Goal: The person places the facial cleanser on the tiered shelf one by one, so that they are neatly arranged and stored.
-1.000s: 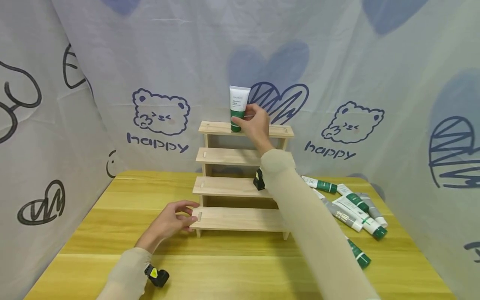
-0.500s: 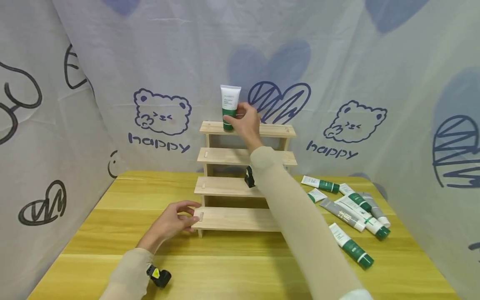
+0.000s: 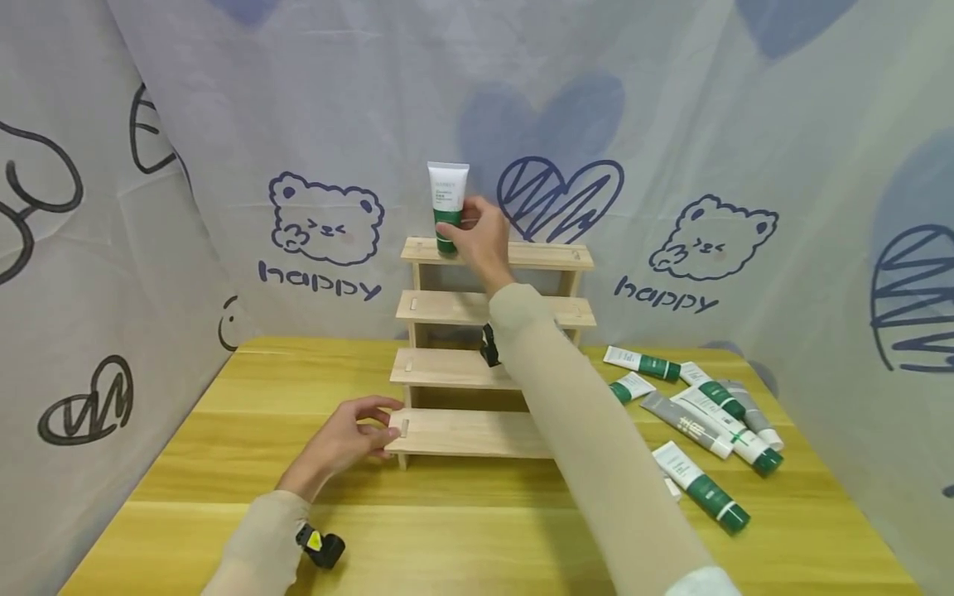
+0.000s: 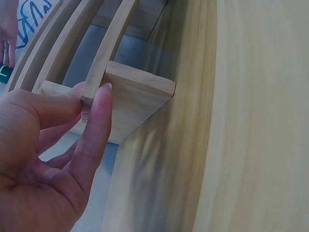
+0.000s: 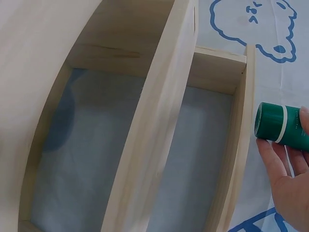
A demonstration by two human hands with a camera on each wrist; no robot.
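Note:
In the head view a stepped wooden display rack (image 3: pixel 465 434) with several shelves stands on the table. My right hand (image 3: pixel 483 242) grips a white and green squeeze tube (image 3: pixel 449 186), upright with its cap down, over the left part of the top shelf (image 3: pixel 537 255). The right wrist view shows a narrow gap between the green cap (image 5: pixel 270 122) and that shelf's edge. At the lower left, my left hand (image 3: pixel 343 439) holds the left end of the bottom shelf; the left wrist view has thumb and finger pinching the board (image 4: pixel 111 46).
Several more tubes lie in a loose group right of the rack, among them a grey tube (image 3: pixel 687 424) and a white and green tube (image 3: pixel 704 487). A patterned curtain (image 3: pixel 320 108) hangs behind and beside the wooden table (image 3: pixel 462 538).
My right hand has carried the tube leftward along the top shelf, slowing in the last half second. The left hand keeps its hold on the bottom shelf.

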